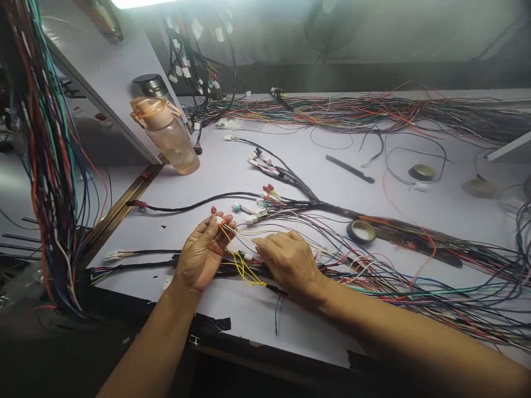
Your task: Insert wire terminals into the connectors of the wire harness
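Note:
Between thumb and fingers, my left hand [203,249] holds a small white and orange connector [219,221]. Yellow wires [240,265] and white wires [238,235] run from it toward my right hand [290,262]. The fingers of my right hand are curled closed around the white wires, their tips partly hidden. Just beyond my hands lies a taped wire harness [332,208], its branches ending in white, red and green connectors. A second black-wrapped branch [141,266] passes beneath my left hand.
A peach water bottle [170,135] stands at the left beside a dark-lidded one. Tape rolls [362,231] and a dark flat strip [349,168] lie on the white table [249,354]. Loose wires [352,113] stretch along the back; a thick wire bundle [45,155] hangs at left.

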Demonstrator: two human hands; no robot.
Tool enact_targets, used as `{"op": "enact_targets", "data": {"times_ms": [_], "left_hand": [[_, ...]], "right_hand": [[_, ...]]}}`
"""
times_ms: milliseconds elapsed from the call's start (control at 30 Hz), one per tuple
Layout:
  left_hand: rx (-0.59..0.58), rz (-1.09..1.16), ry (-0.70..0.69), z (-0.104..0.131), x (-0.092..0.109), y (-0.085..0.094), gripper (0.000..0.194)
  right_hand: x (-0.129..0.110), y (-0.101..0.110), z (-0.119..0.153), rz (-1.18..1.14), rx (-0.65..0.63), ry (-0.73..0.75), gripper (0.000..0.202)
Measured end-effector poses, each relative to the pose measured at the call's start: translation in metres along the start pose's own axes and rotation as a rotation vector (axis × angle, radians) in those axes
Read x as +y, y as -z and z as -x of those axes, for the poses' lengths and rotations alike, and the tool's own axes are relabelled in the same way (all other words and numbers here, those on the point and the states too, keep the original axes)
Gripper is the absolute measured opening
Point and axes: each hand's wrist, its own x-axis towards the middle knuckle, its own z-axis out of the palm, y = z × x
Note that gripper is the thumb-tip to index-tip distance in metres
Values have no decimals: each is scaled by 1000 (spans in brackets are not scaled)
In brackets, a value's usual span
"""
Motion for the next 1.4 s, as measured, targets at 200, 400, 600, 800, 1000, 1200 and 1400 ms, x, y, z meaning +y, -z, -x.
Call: {"op": "enact_targets", "data": {"times_ms": [200,400,600,800,1000,1200,1400], "left_hand": [[27,-3,10,-3,0,0,13],[54,6,4,-3,1,0,9],[47,21,21,-1,2,-3,11],[63,2,13,-1,2,-4,9],[59,-36,-1,-3,1,-3,9],[58,-54,-15,-3,0,-3,10],[41,-85,-13,-3,0,-3,13]], "right_hand": [[-1,-1,3,-24,-62,-23,20],[6,8,-4,-206,-20,-100,24],[52,39,-32,-209,69,-217,21],[81,17,-51,-108,-6,-310,23],[84,7,-57,-217,-32,-349,16],[86,10,-59,-299,-102,-397,24],[88,13,-59,-502,-64,-504,26]]}}
